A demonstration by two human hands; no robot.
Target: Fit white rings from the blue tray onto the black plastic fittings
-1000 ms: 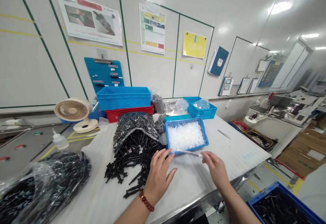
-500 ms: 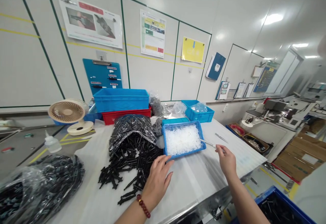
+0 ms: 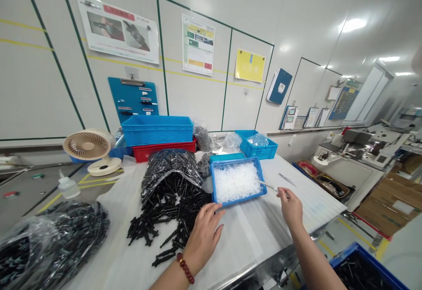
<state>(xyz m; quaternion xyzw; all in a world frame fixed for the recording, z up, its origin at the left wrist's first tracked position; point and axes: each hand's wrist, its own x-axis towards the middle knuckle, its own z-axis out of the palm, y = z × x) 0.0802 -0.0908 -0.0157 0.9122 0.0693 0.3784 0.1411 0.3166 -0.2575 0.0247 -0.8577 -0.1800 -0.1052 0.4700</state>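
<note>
My right hand (image 3: 290, 205) is closed around a pair of metal tweezers (image 3: 267, 185), whose tips reach over the right rim into a blue tray. Small white translucent pieces fill that blue tray (image 3: 239, 200); one heap of these pieces (image 3: 235, 181) covers its floor. My left hand (image 3: 206, 228) lies with fingers apart at the tray's near left corner, beside a pile of black plastic parts (image 3: 174, 211). Whether its fingertips touch the tray I cannot tell. The black parts spill from a clear plastic bag (image 3: 171, 162). A second pair of tweezers (image 3: 287, 179) rests on the table to the right.
Behind stand a blue bin (image 3: 157, 130) on a red bin (image 3: 163, 149), and another blue bin (image 3: 260, 149) with plastic bags. A fan (image 3: 89, 147), a squeeze bottle (image 3: 68, 186) and a bagged black bundle (image 3: 62, 241) are on the left. A blue crate (image 3: 354, 255) stands lower right.
My right hand has shifted slightly left with the tweezers, their tips a little further into the white pieces. My left hand stays nearly in place.
</note>
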